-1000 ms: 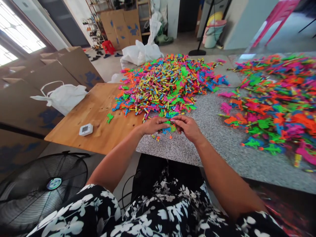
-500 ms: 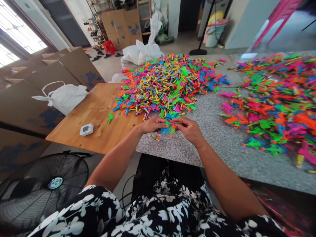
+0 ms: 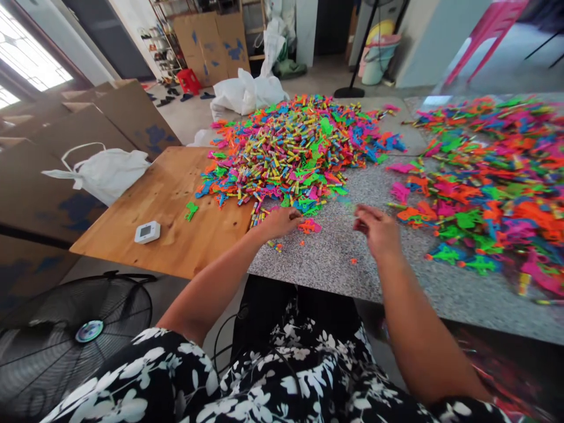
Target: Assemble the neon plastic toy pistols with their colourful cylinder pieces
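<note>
So we've got our left hand [image 3: 282,224] low over the speckled counter [image 3: 326,258], fingers curled in close together, right by a pink-and-orange toy [image 3: 311,225]. Honestly, we can't tell if those fingers are pinching anything. That toy is on the counter just in front of the big pile [image 3: 286,150], long axis running pretty much left to right across us. It's too small for us to say which end is the front.

Our right hand [image 3: 382,234] is well apart from the left, off to the right, fingers half bent with just a narrow gap. There's a blurry green streak [image 3: 345,201] near the fingertips, but we can't make out whether the hand has hold of anything.

A couple of tiny orange bits sit on our side of the counter, one [image 3: 302,242] near the toy and another [image 3: 353,261] below the right hand. Over left on the wooden board [image 3: 215,235], a lone green toy [image 3: 191,211] lies slantwise, long axis going from near-left to far-right, with a little white gadget [image 3: 147,232] nearby. Second pile [image 3: 480,194] spreads out to our right.
</note>
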Demonstrator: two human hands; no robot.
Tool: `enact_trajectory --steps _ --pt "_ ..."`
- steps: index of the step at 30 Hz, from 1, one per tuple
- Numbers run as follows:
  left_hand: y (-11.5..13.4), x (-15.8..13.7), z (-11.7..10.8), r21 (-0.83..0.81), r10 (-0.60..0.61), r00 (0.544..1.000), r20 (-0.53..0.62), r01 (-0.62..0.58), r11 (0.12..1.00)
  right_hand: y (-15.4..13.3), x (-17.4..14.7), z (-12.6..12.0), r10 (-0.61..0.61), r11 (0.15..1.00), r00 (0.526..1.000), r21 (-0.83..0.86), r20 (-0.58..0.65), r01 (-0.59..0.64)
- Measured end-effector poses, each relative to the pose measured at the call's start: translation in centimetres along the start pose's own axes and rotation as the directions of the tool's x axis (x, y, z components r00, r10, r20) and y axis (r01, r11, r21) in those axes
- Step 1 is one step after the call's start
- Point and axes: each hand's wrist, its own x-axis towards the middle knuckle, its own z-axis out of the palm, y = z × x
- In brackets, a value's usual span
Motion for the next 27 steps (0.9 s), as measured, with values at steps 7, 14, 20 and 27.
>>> enact_trajectory --steps 7,14,20,27 --pt "0.9 1.7 3.2 0.475 0.019 0.999 -0.043 0.003 0.88 2.9 -1.2 2.7 0.032 0.991 0.998 -0.132 -0.052 -0.039" --pt "0.5 2.3 1.8 0.307 -0.12 0.988 -0.102 0.146 0.94 4.3 -1.8 6.1 0.03 0.667 0.9 -0.68 0.434 0.306" --pt "-3.2 -0.7 -4.1 -0.297 -0.191 0.935 -0.299 0.098 0.95 4.9 -2.4 11.2 0.047 0.423 0.824 -0.758 0.565 0.496" --pt "-6.5 -6.0 -4.9 -0.738 -0.357 0.918 -0.173 0.12 0.664 4.6 -2.6 16.7 0.038 0.207 0.855 -0.841 0.517 0.499"
